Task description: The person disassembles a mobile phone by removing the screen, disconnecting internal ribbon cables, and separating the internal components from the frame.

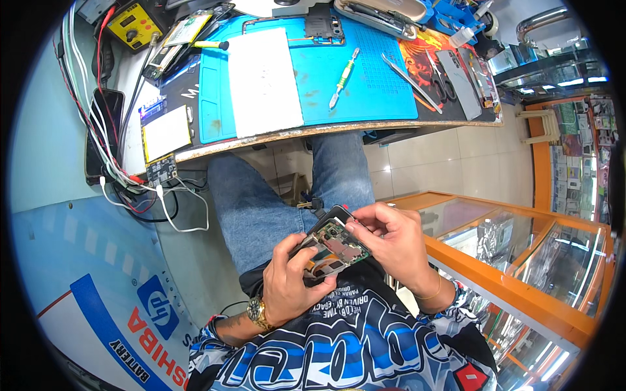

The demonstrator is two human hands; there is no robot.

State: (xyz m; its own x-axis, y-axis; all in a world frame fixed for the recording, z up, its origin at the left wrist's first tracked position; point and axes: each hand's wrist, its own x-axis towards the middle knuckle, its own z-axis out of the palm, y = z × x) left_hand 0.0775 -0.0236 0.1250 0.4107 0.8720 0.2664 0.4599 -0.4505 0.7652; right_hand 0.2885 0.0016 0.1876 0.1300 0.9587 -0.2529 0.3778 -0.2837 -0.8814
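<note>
Over my lap I hold an opened smartphone (342,244) with its green circuit board and inner parts exposed, tilted between my hands. My left hand (293,280), with a gold watch at the wrist, grips its lower left end, fingers curled over the edge. My right hand (391,247) has thumb and fingers closed on the upper right part, near a dark panel (337,215) behind the board. Whether that panel is attached cannot be seen.
The workbench edge (261,135) carries a blue mat (352,85), white pad (264,81), screwdriver (345,77), tweezers (411,81), scissors (440,85) and yellow power unit (130,26). Cables (114,153) hang at left. A glass display counter (508,254) stands right; a printed panel (85,274) lower left.
</note>
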